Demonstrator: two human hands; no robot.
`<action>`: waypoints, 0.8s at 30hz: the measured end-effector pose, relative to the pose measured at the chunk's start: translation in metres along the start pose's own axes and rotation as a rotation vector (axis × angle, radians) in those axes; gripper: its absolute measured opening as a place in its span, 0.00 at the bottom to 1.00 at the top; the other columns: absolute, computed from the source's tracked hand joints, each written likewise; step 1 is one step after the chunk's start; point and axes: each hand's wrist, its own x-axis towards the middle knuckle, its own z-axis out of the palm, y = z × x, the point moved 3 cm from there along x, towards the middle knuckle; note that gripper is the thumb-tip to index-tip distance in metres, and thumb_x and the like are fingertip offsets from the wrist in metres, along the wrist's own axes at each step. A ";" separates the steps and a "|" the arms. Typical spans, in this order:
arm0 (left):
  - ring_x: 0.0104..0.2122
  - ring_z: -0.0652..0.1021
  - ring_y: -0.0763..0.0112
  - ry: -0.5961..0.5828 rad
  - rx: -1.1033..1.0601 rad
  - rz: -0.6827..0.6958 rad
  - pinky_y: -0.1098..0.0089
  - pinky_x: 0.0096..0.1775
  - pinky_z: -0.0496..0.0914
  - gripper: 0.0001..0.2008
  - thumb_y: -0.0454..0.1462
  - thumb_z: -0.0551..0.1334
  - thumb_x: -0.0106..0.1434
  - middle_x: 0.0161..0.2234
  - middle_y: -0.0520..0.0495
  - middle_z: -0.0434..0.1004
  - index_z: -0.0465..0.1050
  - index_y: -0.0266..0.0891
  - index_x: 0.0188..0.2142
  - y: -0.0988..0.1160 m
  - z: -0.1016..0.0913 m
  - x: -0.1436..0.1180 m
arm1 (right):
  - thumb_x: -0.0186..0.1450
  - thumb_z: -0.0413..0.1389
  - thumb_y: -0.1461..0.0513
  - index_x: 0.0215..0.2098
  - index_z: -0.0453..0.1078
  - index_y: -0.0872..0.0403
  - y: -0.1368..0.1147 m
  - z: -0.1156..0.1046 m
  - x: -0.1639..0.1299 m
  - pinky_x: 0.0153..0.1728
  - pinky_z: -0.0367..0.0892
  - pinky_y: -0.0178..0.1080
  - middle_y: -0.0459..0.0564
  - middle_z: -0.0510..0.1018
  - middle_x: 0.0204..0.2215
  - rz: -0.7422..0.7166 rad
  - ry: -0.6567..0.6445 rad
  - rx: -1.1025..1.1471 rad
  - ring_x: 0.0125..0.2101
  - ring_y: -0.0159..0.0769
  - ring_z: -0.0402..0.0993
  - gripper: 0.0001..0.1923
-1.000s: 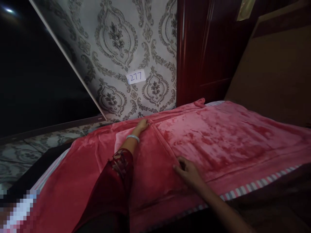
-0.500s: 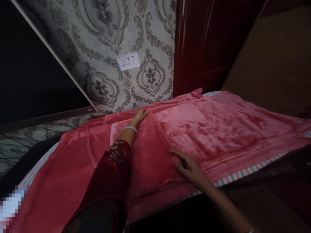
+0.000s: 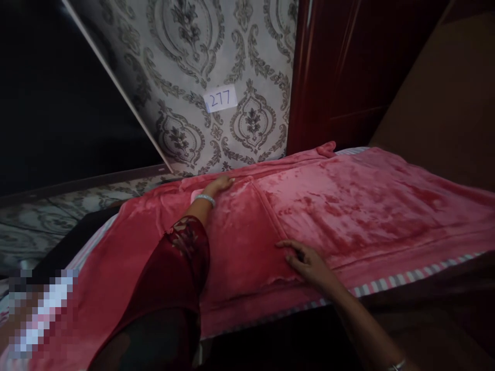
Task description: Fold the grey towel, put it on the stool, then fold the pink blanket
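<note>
A plush red-pink blanket (image 3: 359, 206) lies spread over a bed, with a folded layer whose edge runs from the far side toward me. My left hand (image 3: 219, 185), with a silver bangle on the wrist and a dark red lace-edged sleeve, rests flat on the far corner of that fold near the wall. My right hand (image 3: 307, 260) lies on the near end of the fold edge, fingers spread and pressing the fabric. Neither hand lifts the blanket.
A striped sheet edge (image 3: 406, 281) shows under the blanket along the near side. Behind the bed stand a damask-patterned wall (image 3: 216, 62) with a paper label reading 277 (image 3: 221, 99), a dark red wooden door (image 3: 340, 72) and a brown board (image 3: 444, 98) at right.
Both hands stay on the fold edge. My left hand has flattened slightly leftward on the far corner; my right hand has shifted a little along the near end. The camera view swayed.
</note>
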 end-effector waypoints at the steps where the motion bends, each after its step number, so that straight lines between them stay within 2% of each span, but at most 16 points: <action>1: 0.50 0.79 0.57 -0.001 0.015 -0.021 0.67 0.51 0.68 0.19 0.46 0.57 0.67 0.49 0.37 0.82 0.81 0.35 0.45 -0.010 -0.007 -0.009 | 0.61 0.53 0.55 0.50 0.77 0.54 0.001 0.000 0.000 0.25 0.57 0.34 0.47 0.76 0.30 -0.005 0.000 -0.002 0.24 0.32 0.60 0.23; 5: 0.51 0.78 0.58 0.013 0.062 -0.108 0.68 0.51 0.68 0.20 0.47 0.59 0.65 0.48 0.39 0.83 0.80 0.37 0.47 -0.050 -0.024 -0.044 | 0.61 0.55 0.55 0.50 0.78 0.53 0.002 -0.002 0.000 0.26 0.60 0.34 0.46 0.76 0.29 -0.010 -0.015 -0.002 0.25 0.34 0.63 0.22; 9: 0.49 0.79 0.57 0.057 0.097 -0.187 0.68 0.49 0.70 0.17 0.46 0.61 0.64 0.44 0.39 0.83 0.81 0.37 0.43 -0.074 -0.026 -0.069 | 0.62 0.55 0.54 0.51 0.78 0.53 0.004 -0.003 0.000 0.24 0.58 0.33 0.45 0.73 0.25 0.013 -0.029 0.005 0.23 0.33 0.61 0.22; 17: 0.46 0.78 0.56 0.237 0.004 -0.263 0.64 0.47 0.70 0.15 0.44 0.60 0.66 0.42 0.34 0.82 0.79 0.34 0.40 -0.080 0.003 -0.080 | 0.60 0.56 0.52 0.51 0.77 0.53 -0.003 -0.003 0.001 0.25 0.57 0.34 0.46 0.73 0.28 0.016 -0.043 0.037 0.25 0.33 0.60 0.24; 22: 0.45 0.77 0.59 0.316 -0.222 -0.289 0.66 0.47 0.70 0.14 0.45 0.61 0.65 0.42 0.38 0.81 0.76 0.35 0.38 -0.090 -0.003 -0.090 | 0.60 0.57 0.51 0.50 0.77 0.53 -0.009 -0.008 0.000 0.27 0.60 0.35 0.48 0.76 0.33 0.005 -0.036 0.038 0.27 0.34 0.64 0.24; 24: 0.43 0.77 0.60 0.349 -0.340 -0.311 0.66 0.45 0.71 0.16 0.46 0.60 0.65 0.40 0.38 0.81 0.75 0.34 0.40 -0.098 -0.006 -0.102 | 0.60 0.57 0.51 0.50 0.77 0.53 -0.011 -0.008 -0.001 0.26 0.59 0.34 0.48 0.76 0.31 0.019 -0.043 0.037 0.27 0.34 0.64 0.24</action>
